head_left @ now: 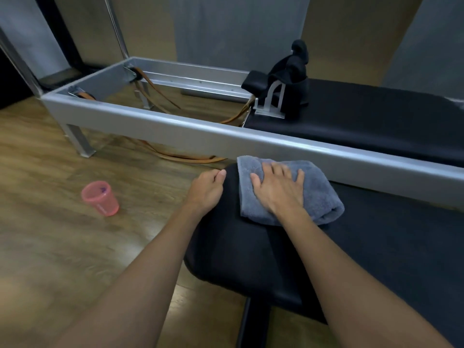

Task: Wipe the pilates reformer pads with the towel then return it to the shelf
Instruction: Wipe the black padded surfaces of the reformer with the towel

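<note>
Both forearms reach forward over a black padded bench pad (pixel 226 247) that stands just beside the silver reformer frame (pixel 175 131). The right hand (pixel 278 189) lies palm down, flat on a folded grey-blue towel (pixel 319 194), its fingers (pixel 263 169) spread apart and pointing toward the frame; the hand looks slightly blurred. The towel rests on the far end of the pad, close to the frame rail, and extends past the fingertips on the far side and out to the right of the hand. The left hand (pixel 207 190) grips the pad's left edge, left of the towel and not touching it, with fingers curled together over the rim. On the wooden floor (pixel 50 247), left of the pad, stands a pink plastic cup (pixel 100 198). Beyond the rail lies the black carriage pad (pixel 364 124) with a shoulder rest (pixel 288 79).
</note>
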`<state>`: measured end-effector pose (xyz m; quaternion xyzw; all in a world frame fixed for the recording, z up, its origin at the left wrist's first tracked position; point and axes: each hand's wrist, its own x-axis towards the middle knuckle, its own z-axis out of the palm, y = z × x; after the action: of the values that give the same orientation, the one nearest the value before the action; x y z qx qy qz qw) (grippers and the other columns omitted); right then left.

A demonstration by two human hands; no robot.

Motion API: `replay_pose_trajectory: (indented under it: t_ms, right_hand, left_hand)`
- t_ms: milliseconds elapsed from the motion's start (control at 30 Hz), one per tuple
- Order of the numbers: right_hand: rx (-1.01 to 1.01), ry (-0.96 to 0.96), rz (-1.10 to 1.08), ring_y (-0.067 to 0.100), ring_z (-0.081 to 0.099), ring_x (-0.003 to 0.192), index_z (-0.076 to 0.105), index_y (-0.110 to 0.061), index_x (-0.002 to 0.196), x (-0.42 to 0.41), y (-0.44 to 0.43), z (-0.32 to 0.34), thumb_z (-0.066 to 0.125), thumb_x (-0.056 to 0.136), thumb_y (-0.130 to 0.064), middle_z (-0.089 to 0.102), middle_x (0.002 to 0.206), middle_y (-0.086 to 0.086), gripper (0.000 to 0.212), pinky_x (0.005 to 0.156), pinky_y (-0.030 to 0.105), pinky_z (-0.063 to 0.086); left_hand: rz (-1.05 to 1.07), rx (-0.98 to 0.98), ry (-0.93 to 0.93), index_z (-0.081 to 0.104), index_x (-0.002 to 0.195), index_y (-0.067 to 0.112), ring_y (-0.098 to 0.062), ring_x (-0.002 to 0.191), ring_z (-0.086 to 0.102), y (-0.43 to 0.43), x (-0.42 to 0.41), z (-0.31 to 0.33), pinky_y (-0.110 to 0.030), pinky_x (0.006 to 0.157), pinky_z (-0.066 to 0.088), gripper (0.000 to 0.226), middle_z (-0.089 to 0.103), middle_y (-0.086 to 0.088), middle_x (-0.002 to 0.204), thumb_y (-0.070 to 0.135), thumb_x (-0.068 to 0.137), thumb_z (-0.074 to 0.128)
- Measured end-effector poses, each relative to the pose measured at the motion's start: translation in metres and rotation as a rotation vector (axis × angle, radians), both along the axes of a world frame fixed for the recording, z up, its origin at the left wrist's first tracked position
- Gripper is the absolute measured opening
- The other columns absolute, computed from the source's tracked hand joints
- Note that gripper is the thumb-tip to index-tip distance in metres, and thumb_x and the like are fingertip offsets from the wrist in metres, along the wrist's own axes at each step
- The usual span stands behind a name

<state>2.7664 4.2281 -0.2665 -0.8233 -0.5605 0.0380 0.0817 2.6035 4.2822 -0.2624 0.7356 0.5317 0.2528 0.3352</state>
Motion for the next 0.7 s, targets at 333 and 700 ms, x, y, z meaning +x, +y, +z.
replay_pose_trajectory:
  t_ms: [333, 700]
  right_hand:
    - [0.041, -0.054, 0.13, 0.034, 0.043, 0.135, 0.054, -0.011, 0.137, -0.121, -0.144, 0.0, 0.027, 0.094, -0.053, 0.051, 0.144, 0.013, 0.066, 0.108, 0.068, 0.023]
    - [0.023, 0.014, 0.198, 0.021, 0.015, 0.148, 0.03, -0.029, 0.148, -0.066, 0.01, -0.005, 0.02, 0.098, -0.055, 0.024, 0.16, -0.003, 0.057, 0.113, 0.06, 0.003]
  left_hand:
    - [0.067, -0.112, -0.144, 0.068, 0.108, 0.006, -0.023, 0.102, 0.058, -0.022, -0.009, 0.012, -0.029, 0.084, 0.037, 0.045, 0.067, -0.013, 0.111, 0.035, 0.102, 0.034]
    - [0.08, -0.211, -0.33, 0.066, 0.112, 0.004, -0.028, 0.108, 0.062, 0.018, -0.028, -0.004, -0.046, 0.099, 0.046, 0.044, 0.068, -0.014, 0.112, 0.034, 0.102, 0.036]
